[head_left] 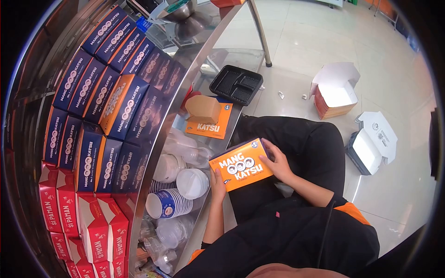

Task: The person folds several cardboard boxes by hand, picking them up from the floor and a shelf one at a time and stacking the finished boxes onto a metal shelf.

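- Seated beside a steel bench (pixel 185 69), a person holds an orange "Mang Katsu" box (pixel 241 164) over the lap, between both hands.
- Left hand (pixel 217 183): fingers wrapped on the box's near left corner, thumb on the printed lid.
- Right hand (pixel 277 162): fingers spread narrow along the box's right edge, pressing on the lid's side.
- Bench top: rows of blue and orange boxes (pixel 99 99) stacked tight, with red "Sipaman" cartons (pixel 88 227) below them in the view.
- Lower shelf: stacked paper cups (pixel 169 204), clear plastic lids, a brown carton (pixel 202 109) lying on a flat orange sleeve.
- Floor: a black compartment tray (pixel 236 85), opened white boxes (pixel 336 88) and a stack of flat blanks well apart to the right.
- Risk, as a judgement: the box is gripped only at its edges, so a hard squeeze could buckle the thin card or pop a flap; a loosened grip could let it slide off the lap to the floor.
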{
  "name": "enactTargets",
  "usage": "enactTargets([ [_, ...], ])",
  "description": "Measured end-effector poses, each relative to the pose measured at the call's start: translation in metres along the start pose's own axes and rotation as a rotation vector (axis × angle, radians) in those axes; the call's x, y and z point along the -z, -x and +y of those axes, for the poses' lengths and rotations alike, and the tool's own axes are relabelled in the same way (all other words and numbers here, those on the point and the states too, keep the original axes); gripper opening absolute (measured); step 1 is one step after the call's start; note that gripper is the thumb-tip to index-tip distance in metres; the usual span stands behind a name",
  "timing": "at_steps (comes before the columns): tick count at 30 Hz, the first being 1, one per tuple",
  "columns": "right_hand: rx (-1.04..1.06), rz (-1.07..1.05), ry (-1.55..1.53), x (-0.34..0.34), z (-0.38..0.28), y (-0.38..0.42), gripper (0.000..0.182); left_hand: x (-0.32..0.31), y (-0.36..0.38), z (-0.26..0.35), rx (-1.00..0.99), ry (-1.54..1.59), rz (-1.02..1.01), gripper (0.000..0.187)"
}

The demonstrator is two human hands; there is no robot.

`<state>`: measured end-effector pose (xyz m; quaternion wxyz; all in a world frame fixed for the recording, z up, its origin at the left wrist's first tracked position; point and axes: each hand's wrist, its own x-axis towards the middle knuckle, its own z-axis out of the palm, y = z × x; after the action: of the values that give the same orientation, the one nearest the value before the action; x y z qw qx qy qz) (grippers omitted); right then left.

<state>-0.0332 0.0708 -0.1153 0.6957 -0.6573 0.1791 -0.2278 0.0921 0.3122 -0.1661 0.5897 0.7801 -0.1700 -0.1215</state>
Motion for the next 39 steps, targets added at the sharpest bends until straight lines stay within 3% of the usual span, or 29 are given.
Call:
enactTargets([
  [4,0.057,0.146,0.228,0.007,-0.022,-0.003,0.048,-0.020,0.000,0.044,-0.183,0.001,0.091,0.062],
  [7,-0.058,0.073,0.211,0.012,-0.030,-0.004,0.044,-0.024,0.000,0.055,-0.228,-0.006,0.128,0.065],
  [11,0.059,0.050,0.269,0.012,-0.010,-0.008,0.043,-0.026,-0.008,0.068,-0.262,-0.026,0.097,0.065],
  [13,0.022,-0.010,0.237,0.007,0.009,-0.009,0.043,-0.026,-0.010,0.073,-0.247,-0.034,0.085,0.064],
  [14,-0.032,-0.155,0.198,0.009,0.026,-0.014,0.051,-0.025,-0.012,0.076,-0.243,-0.039,0.081,0.064],
  [17,-0.209,-0.241,-0.298,0.004,0.027,-0.022,0.057,-0.023,-0.023,0.083,-0.116,-0.016,0.047,0.062],
  [21,-0.085,-0.266,-0.123,0.010,0.028,-0.034,0.058,-0.021,-0.037,0.080,-0.034,-0.165,-0.004,0.063],
  [22,-0.075,-0.190,0.083,0.008,0.018,-0.031,0.057,-0.020,-0.039,0.082,0.000,-0.215,-0.031,0.065],
  [25,-0.326,-0.232,0.252,0.004,0.005,-0.023,0.054,-0.026,-0.033,0.093,-0.450,-0.839,-0.075,0.077],
  [27,-0.249,-0.203,0.247,0.001,0.023,-0.018,0.054,-0.024,-0.024,0.107,-0.513,-1.113,-0.310,0.089],
  [29,-0.253,-0.204,0.332,0.003,0.011,-0.020,0.059,-0.019,-0.023,0.117,-0.503,-1.126,-0.377,0.098],
  [32,0.330,-0.421,1.005,0.016,-0.016,-0.028,0.073,-0.012,-0.024,0.121,-0.506,-1.142,-0.464,0.104],
  [36,0.536,-0.666,1.042,0.024,-0.023,-0.039,0.097,-0.010,-0.026,0.106,-0.544,-0.956,-0.501,0.102],
  [39,0.583,-0.720,1.068,0.023,-0.020,-0.049,0.096,-0.013,-0.023,0.102,-0.594,-1.034,-0.506,0.092],
])
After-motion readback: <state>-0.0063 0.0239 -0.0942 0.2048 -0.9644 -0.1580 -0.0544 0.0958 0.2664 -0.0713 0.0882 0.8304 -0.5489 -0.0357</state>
